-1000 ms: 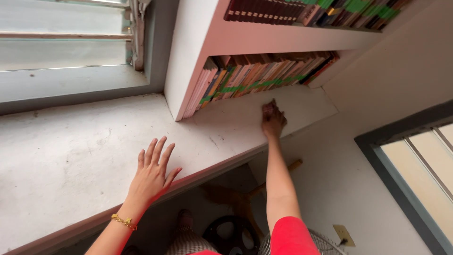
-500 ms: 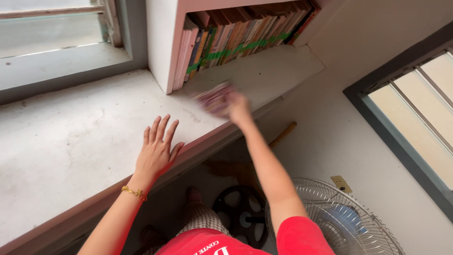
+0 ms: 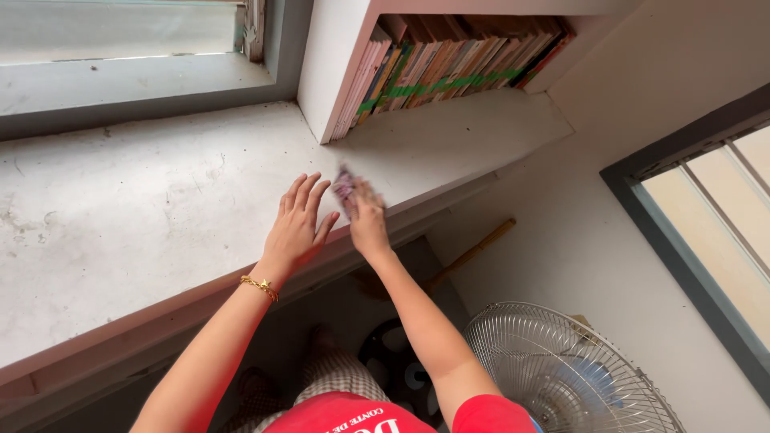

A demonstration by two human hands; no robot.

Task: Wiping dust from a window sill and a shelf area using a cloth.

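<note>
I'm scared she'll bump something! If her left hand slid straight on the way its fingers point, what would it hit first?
Probably the white shelf side beside the row of books. The left hand points up across the bare ledge; depth is unclear.

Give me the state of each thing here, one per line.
Left hand: flat on the ledge, fingers spread.
Right hand: closed on a small pinkish object, blurred.
Books: upright, leaning, packed in the shelf.
Window: looks shut.
Fan: on the floor, blades look still.
Bracelet: on the left wrist.
</note>
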